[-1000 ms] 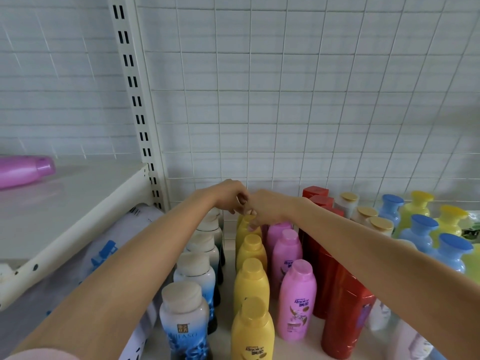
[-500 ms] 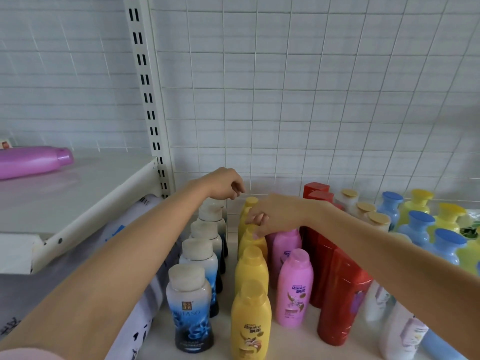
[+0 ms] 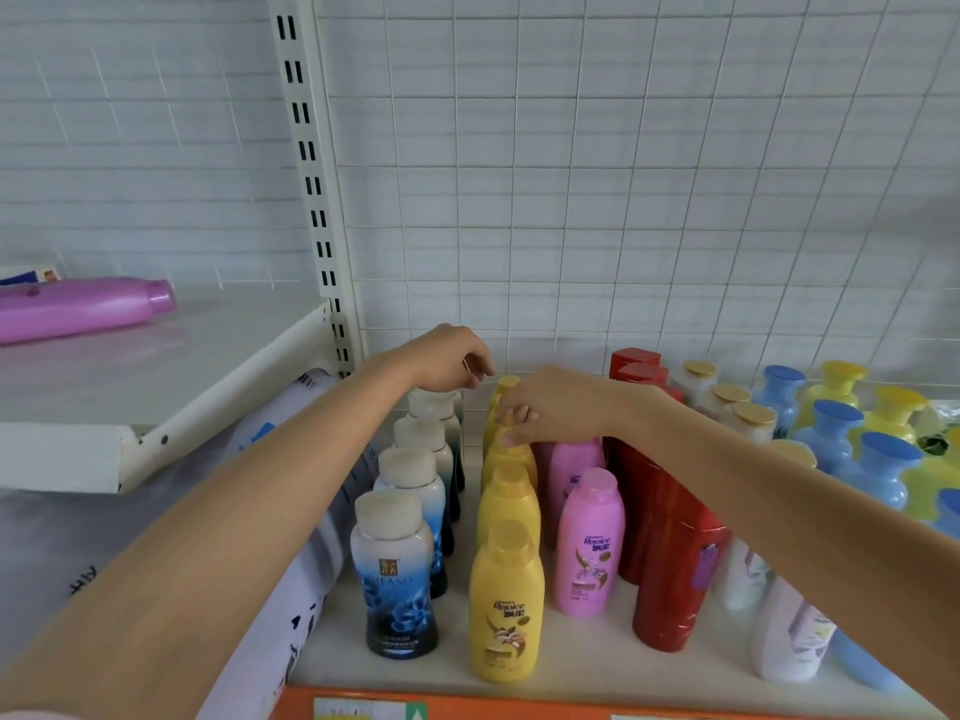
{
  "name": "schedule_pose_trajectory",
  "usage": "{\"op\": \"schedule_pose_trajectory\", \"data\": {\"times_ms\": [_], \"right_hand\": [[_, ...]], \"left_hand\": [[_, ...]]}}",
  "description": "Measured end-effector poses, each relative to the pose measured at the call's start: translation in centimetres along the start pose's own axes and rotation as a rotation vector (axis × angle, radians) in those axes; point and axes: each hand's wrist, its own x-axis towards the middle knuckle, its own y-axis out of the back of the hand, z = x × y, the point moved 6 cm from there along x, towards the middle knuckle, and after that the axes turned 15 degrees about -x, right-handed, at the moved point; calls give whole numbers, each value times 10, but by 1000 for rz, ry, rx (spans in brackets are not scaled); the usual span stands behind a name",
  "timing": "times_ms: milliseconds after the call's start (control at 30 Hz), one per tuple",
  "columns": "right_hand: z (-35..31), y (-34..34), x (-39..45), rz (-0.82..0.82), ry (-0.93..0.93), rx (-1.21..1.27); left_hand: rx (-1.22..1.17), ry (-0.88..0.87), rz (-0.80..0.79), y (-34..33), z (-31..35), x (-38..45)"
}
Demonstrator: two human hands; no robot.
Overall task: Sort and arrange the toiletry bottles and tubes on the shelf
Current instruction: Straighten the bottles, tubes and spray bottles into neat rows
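Toiletry bottles stand in colour rows on the shelf: white-capped blue bottles, yellow bottles, pink bottles, red bottles, gold-capped white bottles, light blue bottles. My right hand reaches over the pink row, its fingertips curled round the neck of a yellow bottle at the back of the yellow row. My left hand hovers with curled fingers just above the rearmost white-capped bottle and holds nothing.
A purple bottle lies on its side on the higher left shelf. A slotted upright and a wire grid back panel close off the rear. Printed plastic sheeting hangs left of the bottles. An orange price strip runs along the front edge.
My hands, joined at the back of the rows a second ago, have parted. The left drew back to the left; the right settled on the rear yellow bottles.
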Motion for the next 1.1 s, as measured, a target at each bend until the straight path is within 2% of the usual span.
{"op": "schedule_pose_trajectory", "data": {"times_ms": [67, 167, 233, 433, 600, 733, 833, 933, 1100], "right_hand": [[-8, 4, -10, 47, 49, 52], [-28, -10, -20, -18, 110, 20], [-34, -19, -20, 8, 118, -37], [-30, -18, -16, 72, 95, -6], [-30, -9, -22, 72, 99, 3], [-38, 9, -42, 142, 114, 60], [-58, 9, -61, 75, 175, 105], [-72, -9, -66, -3, 199, 38], [-66, -18, -58, 47, 171, 32]], "left_hand": [[-18, -2, 11, 2, 1, -4], [-81, 10, 34, 4, 3, -9], [-92, 11, 36, 3, 5, -12], [-100, -3, 18, -6, 12, -23], [-65, -53, -45, -19, 21, -33], [-12, -105, -99, -32, 29, -39], [-5, -108, -125, -39, 33, -40], [14, -109, -114, -43, 34, -39], [34, -121, -107, -44, 34, -40]]}}
